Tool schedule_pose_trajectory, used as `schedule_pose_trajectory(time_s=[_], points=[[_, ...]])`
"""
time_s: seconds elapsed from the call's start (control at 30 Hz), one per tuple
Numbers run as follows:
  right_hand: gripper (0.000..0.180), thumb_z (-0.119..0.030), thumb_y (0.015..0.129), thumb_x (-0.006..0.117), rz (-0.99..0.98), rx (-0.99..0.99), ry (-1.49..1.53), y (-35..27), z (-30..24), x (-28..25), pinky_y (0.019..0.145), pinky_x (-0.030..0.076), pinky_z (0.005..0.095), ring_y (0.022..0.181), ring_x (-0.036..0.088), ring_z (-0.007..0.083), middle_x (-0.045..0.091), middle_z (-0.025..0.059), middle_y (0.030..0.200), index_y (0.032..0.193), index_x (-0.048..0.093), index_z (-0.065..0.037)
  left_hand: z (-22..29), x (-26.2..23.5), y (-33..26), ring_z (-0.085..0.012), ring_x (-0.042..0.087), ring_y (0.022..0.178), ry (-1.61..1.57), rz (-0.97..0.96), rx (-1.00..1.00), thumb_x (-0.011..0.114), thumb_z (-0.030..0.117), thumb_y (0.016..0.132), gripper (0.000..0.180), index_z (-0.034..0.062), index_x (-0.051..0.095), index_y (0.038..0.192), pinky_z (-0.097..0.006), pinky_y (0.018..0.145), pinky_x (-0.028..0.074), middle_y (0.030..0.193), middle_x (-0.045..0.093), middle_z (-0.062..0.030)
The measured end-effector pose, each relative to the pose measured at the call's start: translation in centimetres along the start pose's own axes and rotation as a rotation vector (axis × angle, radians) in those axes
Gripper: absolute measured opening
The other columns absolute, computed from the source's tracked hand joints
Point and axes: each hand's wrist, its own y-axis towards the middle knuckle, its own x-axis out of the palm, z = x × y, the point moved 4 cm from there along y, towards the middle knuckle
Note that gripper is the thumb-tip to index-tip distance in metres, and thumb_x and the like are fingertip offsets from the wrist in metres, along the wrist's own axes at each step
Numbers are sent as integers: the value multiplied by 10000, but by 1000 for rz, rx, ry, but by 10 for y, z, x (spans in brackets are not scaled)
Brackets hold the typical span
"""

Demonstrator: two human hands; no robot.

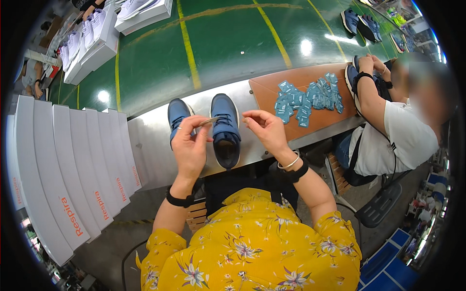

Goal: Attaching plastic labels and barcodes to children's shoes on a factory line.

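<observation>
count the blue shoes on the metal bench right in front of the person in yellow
2. The left shoe sits partly behind the left hand; the right shoe sits between that hand and the right hand. None seems fully hidden.

A bare metal bench (pixel 153 145) is fitted along the near edge of a glossy green surface (pixel 233 53), which is crossed by yellow lines (pixel 187 43). On the metal, two blue shoes are set side by side — the left shoe (pixel 177 110) partly hidden, the right shoe (pixel 226 132) seen from above. Farther right, the bench is covered by a brown board (pixel 262 93), on which small teal packets (pixel 303 100) are strewn in loose heaps. On the green, white boxes (pixel 92 65) topped with pale shoes (pixel 88 31) are placed at upper left — more blue shoes (pixel 350 21) at upper right.
</observation>
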Motion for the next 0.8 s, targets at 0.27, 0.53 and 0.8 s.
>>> schedule_pose_trajectory(time_s=[0.27,0.53,0.8], points=[[292,-13,901,667,-13,-183,-487,41,12,21,738,558,275,803,676,132,714,69,935,1189,699,-45,1,-15,11,-194,678,804,488,-100,255,657,-65,916,157,14,692,1047,-292,706,540,942,660,-97],[436,28,826,652,-375,-226,-745,74,8,32,725,546,362,783,654,276,672,129,903,1253,620,-51,-8,-2,25,-298,679,825,601,-162,290,670,-71,869,136,34,677,955,-343,729,548,946,658,-112],[525,59,762,691,-454,-431,-758,84,17,33,685,502,371,727,585,257,582,72,782,1262,550,-19,-6,5,48,-288,677,871,840,-493,488,702,-62,784,179,33,675,933,-373,730,563,954,650,-95]])
